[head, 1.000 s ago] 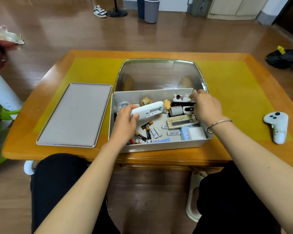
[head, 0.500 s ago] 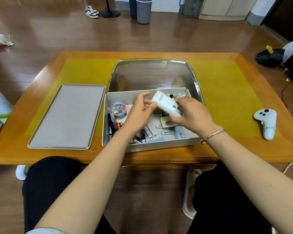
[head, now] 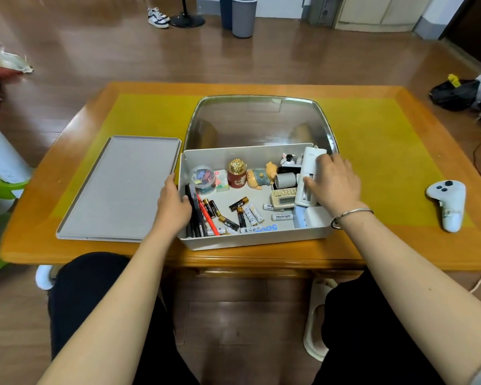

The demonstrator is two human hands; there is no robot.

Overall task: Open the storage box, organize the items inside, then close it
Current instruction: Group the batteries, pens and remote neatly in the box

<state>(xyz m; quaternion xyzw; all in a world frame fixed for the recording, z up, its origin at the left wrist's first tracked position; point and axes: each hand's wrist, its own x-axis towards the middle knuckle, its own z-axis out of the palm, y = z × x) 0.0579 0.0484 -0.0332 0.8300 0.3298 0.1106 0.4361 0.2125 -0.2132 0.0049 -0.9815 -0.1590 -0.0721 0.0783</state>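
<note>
Gripping white remote (head: 309, 176) at storage box (head: 250, 238) right wall, right hand (head: 335, 184) fingers; left hand (head: 175, 202) fingers unclear.

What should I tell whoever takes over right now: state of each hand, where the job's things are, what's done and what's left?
Left hand: at the left wall of the storage box, fingers reaching in by the dark pens; whether it grips anything cannot be told.
Right hand: holds the long white device at the box's right side, one end propped on the far wall.
Lid: off, flat on the table left of the box.
Inside: loose batteries scattered mid-box, small jars and figurines along the back.
Done: box opened.
Left: settle the white device, gather the batteries, put the lid back on.
</note>
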